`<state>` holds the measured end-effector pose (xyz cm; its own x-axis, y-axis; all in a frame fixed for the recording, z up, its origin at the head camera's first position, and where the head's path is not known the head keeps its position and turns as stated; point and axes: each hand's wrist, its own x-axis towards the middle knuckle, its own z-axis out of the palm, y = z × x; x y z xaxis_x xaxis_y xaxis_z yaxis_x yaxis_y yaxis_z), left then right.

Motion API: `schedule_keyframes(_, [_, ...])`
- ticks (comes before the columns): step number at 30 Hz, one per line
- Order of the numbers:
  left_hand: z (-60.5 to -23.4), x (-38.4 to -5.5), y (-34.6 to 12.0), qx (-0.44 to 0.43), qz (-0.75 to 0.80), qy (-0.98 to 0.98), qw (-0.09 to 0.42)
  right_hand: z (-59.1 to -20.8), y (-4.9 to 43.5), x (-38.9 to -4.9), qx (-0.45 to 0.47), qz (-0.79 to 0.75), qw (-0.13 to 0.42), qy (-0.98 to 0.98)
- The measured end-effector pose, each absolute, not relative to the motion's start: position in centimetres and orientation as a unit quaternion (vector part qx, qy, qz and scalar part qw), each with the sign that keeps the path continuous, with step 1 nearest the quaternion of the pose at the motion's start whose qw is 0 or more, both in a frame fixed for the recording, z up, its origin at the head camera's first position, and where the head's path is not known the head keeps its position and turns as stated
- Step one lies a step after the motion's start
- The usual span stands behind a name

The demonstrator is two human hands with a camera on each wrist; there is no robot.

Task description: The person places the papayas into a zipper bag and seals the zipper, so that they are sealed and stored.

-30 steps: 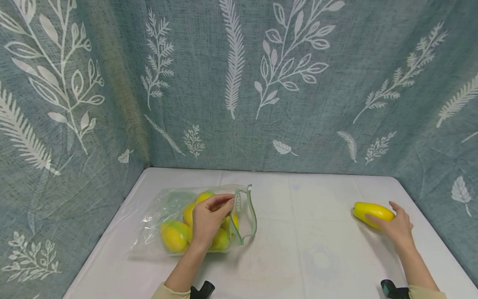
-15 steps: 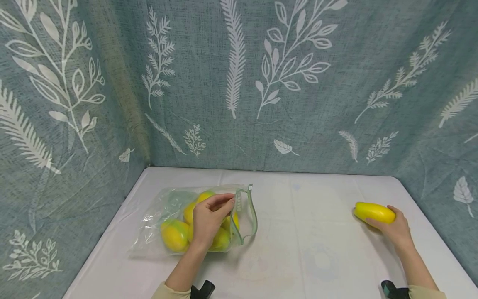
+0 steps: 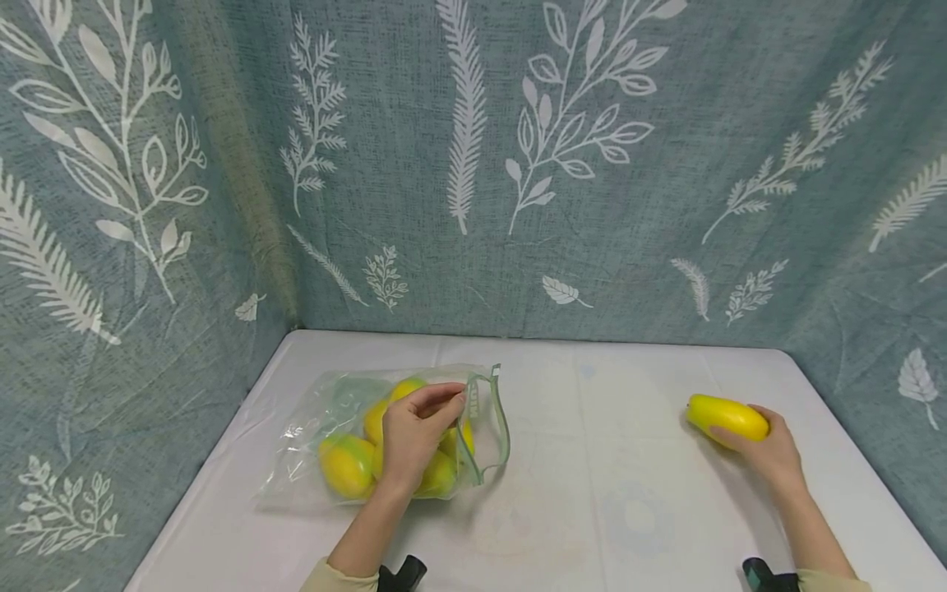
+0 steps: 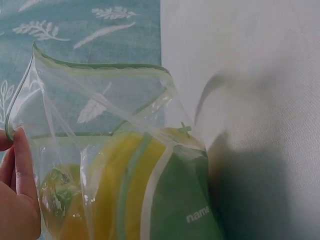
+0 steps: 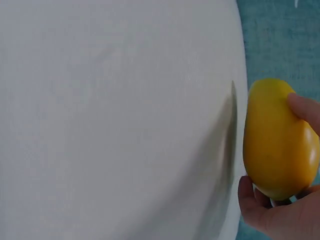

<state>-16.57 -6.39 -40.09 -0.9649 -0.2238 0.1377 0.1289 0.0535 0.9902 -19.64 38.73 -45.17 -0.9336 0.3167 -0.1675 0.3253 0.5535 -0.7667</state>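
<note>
On the left of the table lies a clear zip bag (image 3: 325,403) with a green-edged mouth facing right, standing partly open. Several yellow-green fruits (image 3: 346,466) sit inside it. My left hand (image 3: 413,436) pinches the rim of the bag's mouth between thumb and fingers, and in the left wrist view that hand (image 4: 17,195) shows at the lower left. Over on the right, my right hand (image 3: 769,452) holds a smooth, oblong yellow fruit (image 3: 723,418) by its near end. Thumb and fingers wrap that fruit (image 5: 275,140) in the right wrist view. A shadow lies apart from it on the cloth.
A white cloth covers the table (image 3: 577,493). Blue-green curtains (image 3: 414,164) with white leaf prints stand behind and along both sides. Green printing with partly readable lettering (image 4: 185,200) marks the bag's side.
My right hand has closed further around the oblong yellow fruit and moved slightly left with it. The left hand and the bag stay put.
</note>
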Motion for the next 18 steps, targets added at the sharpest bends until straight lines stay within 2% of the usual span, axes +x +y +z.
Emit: schedule_keyframes(18, [-40.1, -16.5, -6.5, 0.029, -0.690, -0.711, 0.130, -42.6, 31.7, -19.5, 0.090, -0.491, 0.017, 0.866])
